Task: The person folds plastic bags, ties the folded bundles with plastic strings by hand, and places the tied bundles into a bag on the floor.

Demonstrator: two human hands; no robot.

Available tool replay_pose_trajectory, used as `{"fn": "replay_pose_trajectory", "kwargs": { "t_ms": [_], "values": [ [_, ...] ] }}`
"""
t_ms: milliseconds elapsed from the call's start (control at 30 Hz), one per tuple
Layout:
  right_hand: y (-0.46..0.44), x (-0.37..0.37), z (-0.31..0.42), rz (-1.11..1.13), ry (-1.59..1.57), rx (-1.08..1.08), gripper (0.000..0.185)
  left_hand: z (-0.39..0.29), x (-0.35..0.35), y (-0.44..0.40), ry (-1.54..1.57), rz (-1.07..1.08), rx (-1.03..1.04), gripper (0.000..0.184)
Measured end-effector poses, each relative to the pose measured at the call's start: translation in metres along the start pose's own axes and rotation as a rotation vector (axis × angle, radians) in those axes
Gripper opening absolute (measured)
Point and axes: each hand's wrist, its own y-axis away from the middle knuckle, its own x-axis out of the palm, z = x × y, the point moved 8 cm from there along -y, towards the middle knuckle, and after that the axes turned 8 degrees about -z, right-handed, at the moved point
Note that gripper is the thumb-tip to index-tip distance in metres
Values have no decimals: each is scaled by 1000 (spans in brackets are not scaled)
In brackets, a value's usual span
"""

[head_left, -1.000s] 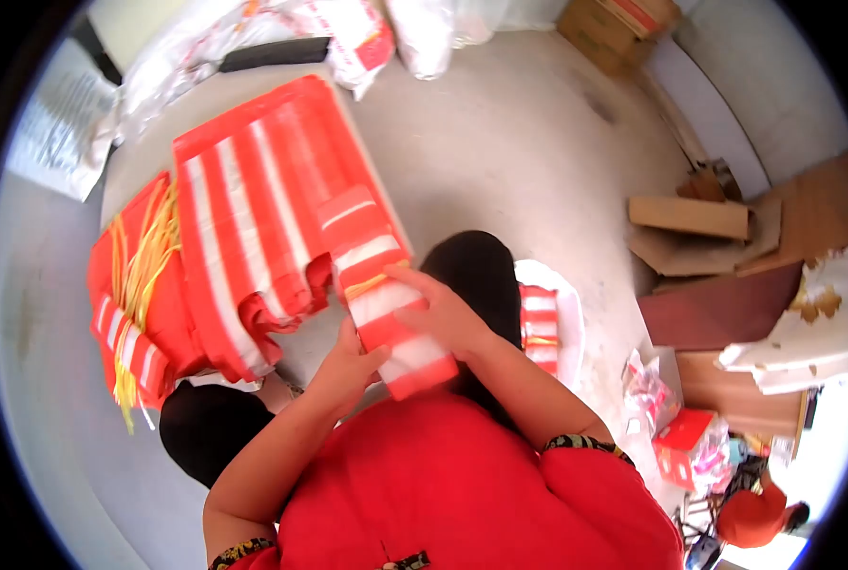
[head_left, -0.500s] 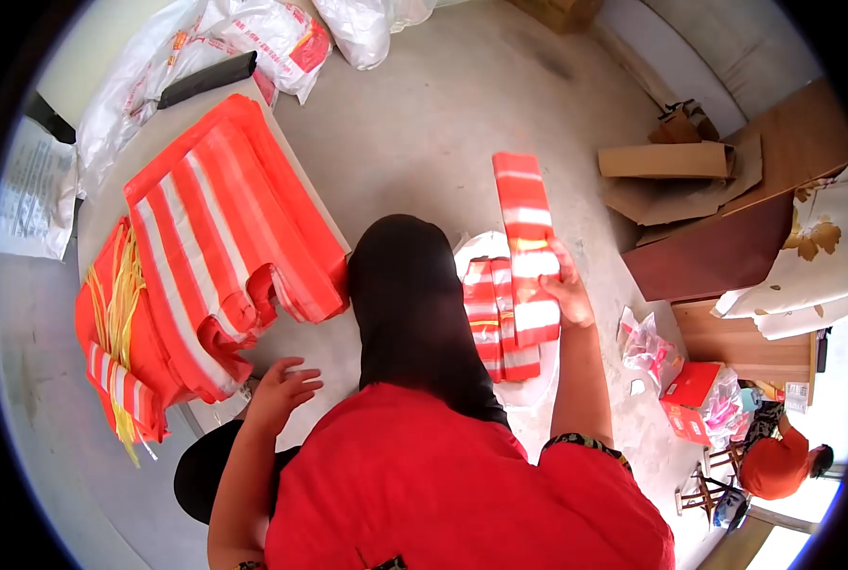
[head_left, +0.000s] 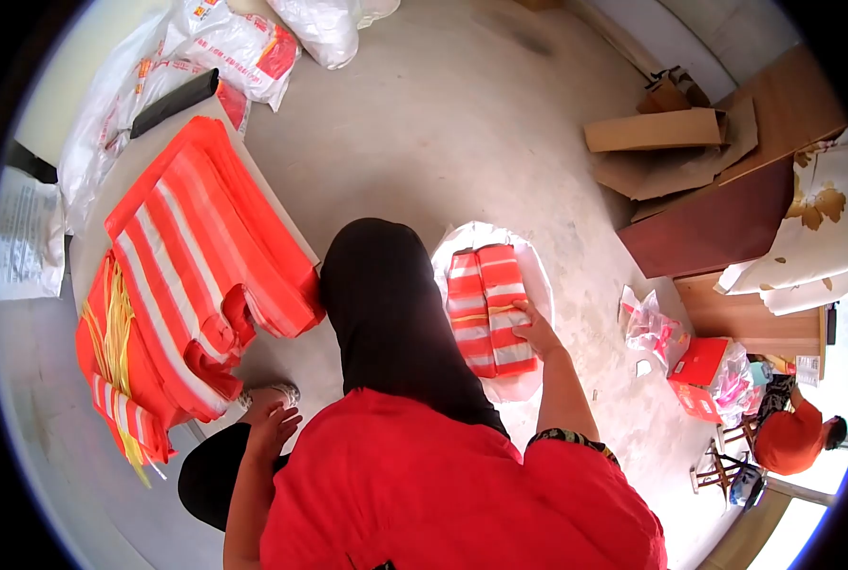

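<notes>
Below me to the right, folded red-and-white striped bundles point(head_left: 468, 309) lie side by side in a white round-mouthed container point(head_left: 541, 275), either a sack or a basin. My right hand point(head_left: 538, 334) has its fingers curled over the right edge of one striped bundle point(head_left: 502, 285). My left hand point(head_left: 274, 429) hangs beside my left leg, empty, with its fingers loosely apart. Further left lies a stack of red-and-white striped sheets point(head_left: 191, 256), its near edge rumpled. Yellow strips point(head_left: 110, 318) drape over the red material there, beside a small striped roll point(head_left: 124, 407).
A black roll point(head_left: 175, 103) lies behind the stack, near white printed sacks point(head_left: 224, 47). Flattened cardboard point(head_left: 657, 131) leans at the right by a brown panel point(head_left: 714, 228). A red box point(head_left: 701, 361) and plastic bags stand lower right, near another seated person point(head_left: 790, 437).
My right hand has lowered the long striped bundle into the white container, beside the other. My left hand has dropped slightly toward my leg. The view has shifted a little.
</notes>
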Motion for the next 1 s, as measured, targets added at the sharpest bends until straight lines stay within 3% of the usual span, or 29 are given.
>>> {"fn": "replay_pose_trajectory", "kwargs": {
  "t_ms": [167, 267, 367, 400, 567, 667, 767, 900, 1000],
  "values": [
    [-5, -1, 12, 25, 146, -62, 69, -23, 20, 6, -138, -40, 52, 46],
    [-18, -9, -1, -268, 710, -324, 69, -29, 31, 15, -209, -37, 102, 47],
    [8, 12, 9, -543, 903, -323, 72, -21, 32, 23, -280, -71, 97, 46],
    [5, 30, 5, -453, 1001, -222, 75, -16, 30, 23, -320, -70, 85, 45],
    [18, 60, 13, -344, 977, -93, 79, 6, 9, 21, -436, -86, 1, 43],
    [15, 59, 9, -273, 974, -35, 85, 15, -3, 11, -233, -113, 58, 42],
    [13, 54, 21, -208, 917, -26, 87, 6, 4, 16, -302, -134, 64, 41],
    [18, 55, 27, -325, 941, -105, 87, 22, 5, 3, -228, -104, 67, 43],
    [15, 64, 18, -384, 982, -314, 81, 21, 7, 4, -311, -124, 102, 42]
  ]
}}
